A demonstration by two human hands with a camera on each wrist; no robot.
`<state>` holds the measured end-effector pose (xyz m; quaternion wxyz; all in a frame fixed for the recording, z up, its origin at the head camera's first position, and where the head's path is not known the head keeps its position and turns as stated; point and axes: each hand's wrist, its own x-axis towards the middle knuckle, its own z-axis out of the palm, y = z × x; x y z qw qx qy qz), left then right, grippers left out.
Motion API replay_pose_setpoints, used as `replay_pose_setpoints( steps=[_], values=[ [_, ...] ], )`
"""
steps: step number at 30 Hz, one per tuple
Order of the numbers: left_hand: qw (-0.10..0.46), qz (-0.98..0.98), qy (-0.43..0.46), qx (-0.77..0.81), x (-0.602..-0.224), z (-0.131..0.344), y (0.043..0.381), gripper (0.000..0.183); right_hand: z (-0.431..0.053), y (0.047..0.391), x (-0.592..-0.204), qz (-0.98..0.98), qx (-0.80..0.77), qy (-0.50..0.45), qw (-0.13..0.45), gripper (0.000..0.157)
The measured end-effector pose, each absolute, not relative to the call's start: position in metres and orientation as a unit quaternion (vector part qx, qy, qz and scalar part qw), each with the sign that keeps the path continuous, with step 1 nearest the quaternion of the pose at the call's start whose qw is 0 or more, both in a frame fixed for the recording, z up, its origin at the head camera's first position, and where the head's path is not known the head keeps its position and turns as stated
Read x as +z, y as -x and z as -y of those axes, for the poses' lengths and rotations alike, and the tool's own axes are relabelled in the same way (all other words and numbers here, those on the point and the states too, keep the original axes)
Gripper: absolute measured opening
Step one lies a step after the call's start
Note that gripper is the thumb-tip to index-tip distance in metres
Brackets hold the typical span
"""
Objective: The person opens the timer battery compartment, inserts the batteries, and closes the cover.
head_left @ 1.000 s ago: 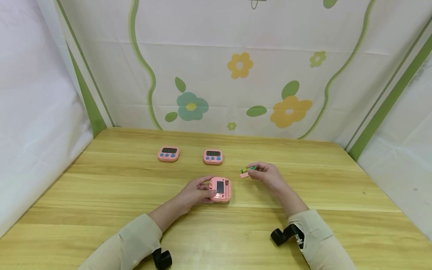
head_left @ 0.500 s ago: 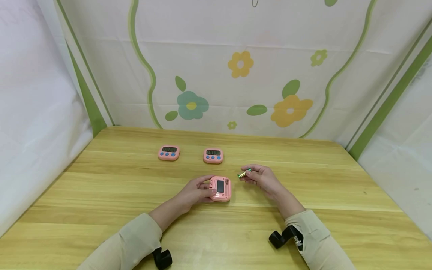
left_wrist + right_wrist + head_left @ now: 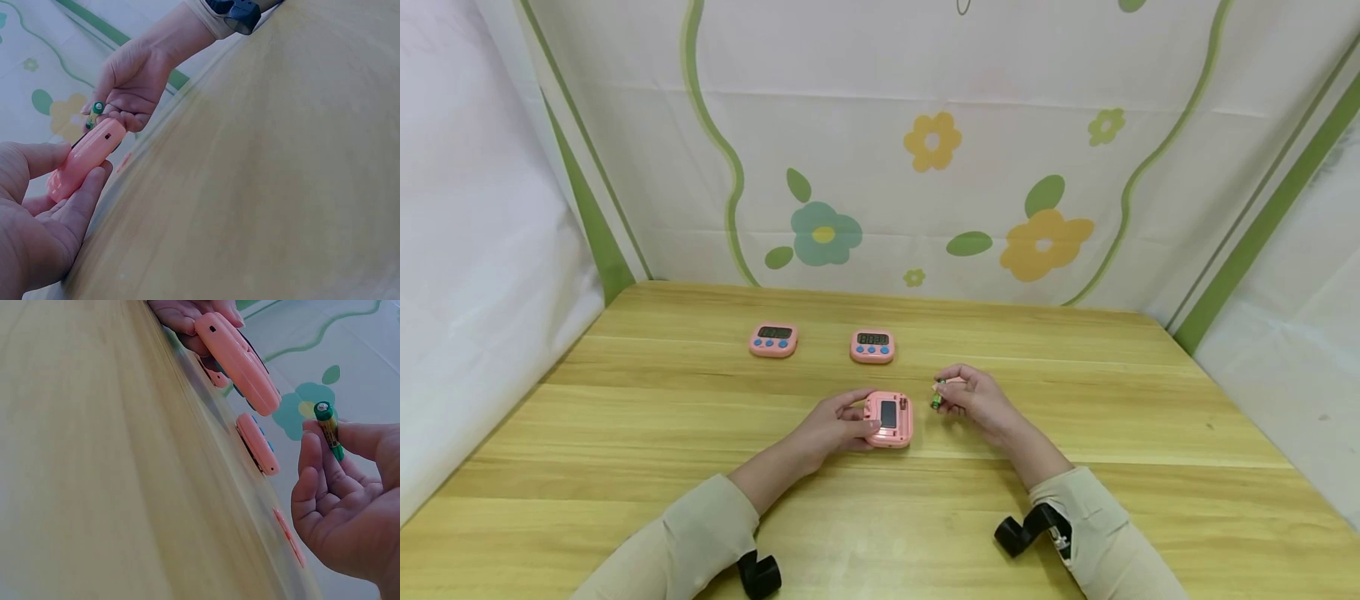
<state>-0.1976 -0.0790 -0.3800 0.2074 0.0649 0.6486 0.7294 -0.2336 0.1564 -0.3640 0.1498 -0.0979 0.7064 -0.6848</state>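
My left hand (image 3: 831, 435) grips a pink digital timer (image 3: 888, 419) by its left side, thumb on top. Its back faces up, with a dark rectangle in the middle and an uncovered battery slot along the right side. Just right of it, my right hand (image 3: 979, 405) pinches a green-and-gold battery (image 3: 330, 430) between thumb and fingers. In the right wrist view the battery stands tilted, its metal tip up. A thin pink battery cover (image 3: 289, 537) lies on the table below my right hand, mostly hidden by that hand in the head view.
Two more pink timers lie face up farther back, one at the left (image 3: 773, 341) and one near the middle (image 3: 872, 347), each with blue buttons. The wooden table (image 3: 880, 517) ends at a flower-print cloth (image 3: 865, 150), and white cloth hangs on both sides.
My right hand has lifted the battery off the table area by the cover, moved slightly left and turned it from lying crosswise to nearly lengthwise. My left hand holds the timer still.
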Motion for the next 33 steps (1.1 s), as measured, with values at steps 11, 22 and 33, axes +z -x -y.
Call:
replay_pose_setpoints(
  steps=[11, 22, 33],
  values=[
    [0.209, -0.642, -0.063, 0.735, -0.383, 0.079, 0.199, 0.058, -0.152, 0.231, -0.366, -0.692, -0.697, 0.079, 0.171, 0.038],
    [0.203, -0.643, -0.047, 0.737, -0.381, 0.078, 0.198, 0.055, -0.145, 0.225, -0.363, -0.684, -0.699, 0.107, 0.182, 0.042],
    [0.203, -0.639, -0.047, 0.74, -0.381, 0.079, 0.199, 0.057, -0.141, 0.222, -0.36, -0.664, -0.707, 0.132, 0.206, 0.037]
  ],
)
